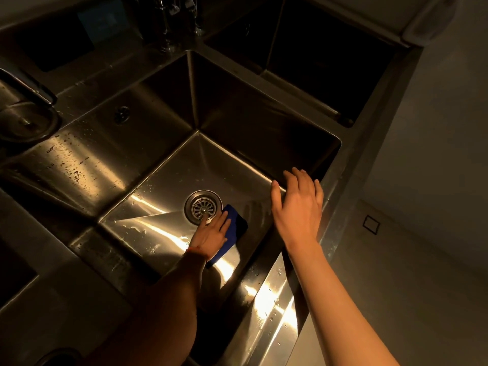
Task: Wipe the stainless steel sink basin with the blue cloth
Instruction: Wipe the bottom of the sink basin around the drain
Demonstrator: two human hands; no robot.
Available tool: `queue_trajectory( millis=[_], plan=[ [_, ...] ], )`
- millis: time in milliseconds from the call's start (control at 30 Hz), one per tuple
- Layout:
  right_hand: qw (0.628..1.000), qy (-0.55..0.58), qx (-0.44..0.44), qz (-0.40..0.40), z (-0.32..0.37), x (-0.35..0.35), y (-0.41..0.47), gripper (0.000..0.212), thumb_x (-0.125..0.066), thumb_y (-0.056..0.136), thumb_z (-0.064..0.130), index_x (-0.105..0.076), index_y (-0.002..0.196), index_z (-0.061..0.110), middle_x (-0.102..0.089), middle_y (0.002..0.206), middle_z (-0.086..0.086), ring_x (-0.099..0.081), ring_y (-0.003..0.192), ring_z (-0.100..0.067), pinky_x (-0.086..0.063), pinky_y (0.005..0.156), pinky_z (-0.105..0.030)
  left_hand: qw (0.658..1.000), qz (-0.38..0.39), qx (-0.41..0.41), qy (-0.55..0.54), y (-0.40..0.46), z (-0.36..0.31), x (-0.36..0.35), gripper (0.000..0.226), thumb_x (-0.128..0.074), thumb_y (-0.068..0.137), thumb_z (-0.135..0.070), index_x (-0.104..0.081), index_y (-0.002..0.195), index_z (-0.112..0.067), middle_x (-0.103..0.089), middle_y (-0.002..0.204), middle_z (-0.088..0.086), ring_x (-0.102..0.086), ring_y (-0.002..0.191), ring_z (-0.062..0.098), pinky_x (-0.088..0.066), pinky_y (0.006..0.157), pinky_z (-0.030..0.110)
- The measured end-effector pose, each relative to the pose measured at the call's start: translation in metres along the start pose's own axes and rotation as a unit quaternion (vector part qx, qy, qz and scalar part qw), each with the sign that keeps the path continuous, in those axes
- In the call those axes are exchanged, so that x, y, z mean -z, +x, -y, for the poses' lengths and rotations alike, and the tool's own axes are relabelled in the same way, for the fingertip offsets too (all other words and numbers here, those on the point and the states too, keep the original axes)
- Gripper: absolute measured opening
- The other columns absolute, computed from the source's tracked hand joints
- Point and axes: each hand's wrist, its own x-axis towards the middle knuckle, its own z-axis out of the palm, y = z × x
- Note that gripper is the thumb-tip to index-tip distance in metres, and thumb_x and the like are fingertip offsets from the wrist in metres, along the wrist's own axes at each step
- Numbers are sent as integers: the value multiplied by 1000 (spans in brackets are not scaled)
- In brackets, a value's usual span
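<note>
The stainless steel sink basin point(169, 180) fills the middle of the head view, wet with droplets, its round drain strainer point(203, 206) in the floor. My left hand point(212, 231) lies flat on the blue cloth point(233, 228), pressing it onto the basin floor just right of the drain, fingertips reaching the strainer's edge. Much of the cloth is hidden under the hand. My right hand point(298, 204) hovers or rests at the basin's right rim, fingers spread, holding nothing.
A faucet point(29, 88) juts in at the upper left above a round fitting. A second dark basin point(311, 56) lies behind at the upper right. The steel front edge point(274, 307) runs below my right forearm. A pale floor shows at the right.
</note>
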Motion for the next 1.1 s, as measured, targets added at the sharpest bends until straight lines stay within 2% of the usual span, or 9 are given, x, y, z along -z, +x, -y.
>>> queue_trajectory(
  millis=[100,200,500,700,900,1100],
  plan=[
    [1000,3,-3,2,1,0,1,40,-43,95,32,-53,124,8,-51,135,-13,-38,131,-25,-15,114,-41,1000,19,4,-10,-5,-1,-13,75,-29,98,-54,1,153,-12,12,160,7,6,149,20,1,118,48],
    [1000,4,-5,3,1,1,1,40,-44,95,32,-54,124,7,-51,135,-13,-38,131,-25,-14,114,-41,999,43,-2,-10,-6,-3,-20,86,-32,93,-61,4,152,-10,16,159,7,10,148,22,5,117,49],
    [1000,3,-7,3,2,1,1,39,-43,95,32,-53,125,8,-51,135,-11,-38,132,-23,-12,115,-40,998,54,12,29,10,-6,-8,73,-31,100,-48,4,152,-11,12,160,8,6,149,21,3,116,55],
    [1000,6,-5,-1,3,1,1,38,-44,95,31,-54,124,9,-52,134,-11,-39,131,-23,-11,114,-39,998,54,17,22,11,-7,-6,65,-26,103,-39,4,153,-12,11,160,7,6,149,20,5,116,53],
    [1000,9,-8,2,3,0,1,39,-43,95,32,-54,124,9,-52,134,-11,-39,131,-23,-11,114,-40,998,61,18,3,-1,-10,-24,65,-25,102,-42,2,153,-12,10,160,7,6,149,20,10,116,51],
    [1000,2,-5,0,2,-1,2,39,-43,95,32,-54,124,9,-52,134,-11,-38,131,-23,-12,114,-40,998,55,31,-6,20,-13,-6,64,-25,102,-40,4,153,-14,12,160,4,6,149,17,5,116,55]
  ],
)
